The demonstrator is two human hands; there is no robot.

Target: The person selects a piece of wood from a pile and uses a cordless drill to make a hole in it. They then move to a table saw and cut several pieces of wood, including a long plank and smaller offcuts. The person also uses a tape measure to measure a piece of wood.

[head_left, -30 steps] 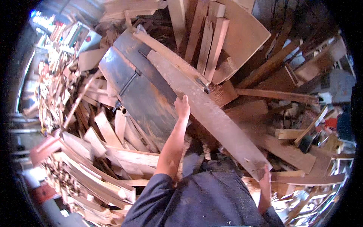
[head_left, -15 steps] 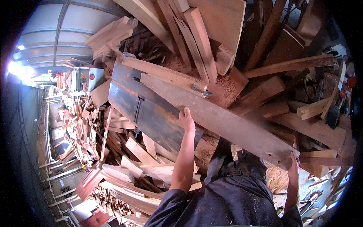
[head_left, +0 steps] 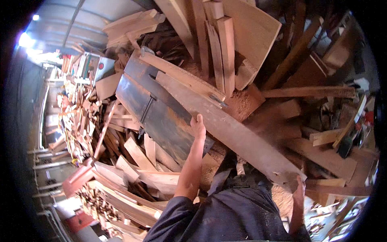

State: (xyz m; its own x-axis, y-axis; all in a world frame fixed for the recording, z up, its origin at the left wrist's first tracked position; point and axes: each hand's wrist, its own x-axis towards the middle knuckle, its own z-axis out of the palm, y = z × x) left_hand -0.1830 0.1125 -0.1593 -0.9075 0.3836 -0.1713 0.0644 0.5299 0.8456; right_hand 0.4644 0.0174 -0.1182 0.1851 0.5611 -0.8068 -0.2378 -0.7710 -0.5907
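Observation:
A long, flat wooden board [head_left: 238, 133] lies slantwise across the metal table [head_left: 161, 121] of a woodworking machine, its near end reaching past the table toward my right side. My left hand [head_left: 197, 127] grips the board's near edge around the middle, thumb on top, most of the fingers hidden. At the end closest to me, my right hand [head_left: 298, 189] is closed on the board's corner. The board's far part runs along a wooden fence strip [head_left: 181, 74], which has a clamp [head_left: 217, 100] at its near end. No blade can be made out.
Tall planks [head_left: 227, 52] and a wide panel [head_left: 258, 36] lean beyond the machine. Sawdust [head_left: 242, 105] is heaped behind the fence. Offcuts [head_left: 133, 157] pile up on the left, curved boards [head_left: 121, 197] at lower left. A beam [head_left: 310, 92] juts out at right.
The view has tilted, so the surroundings appear shifted. Both hands keep their hold on the board, which lies almost the same way on the table. My right hand appears lower and further left.

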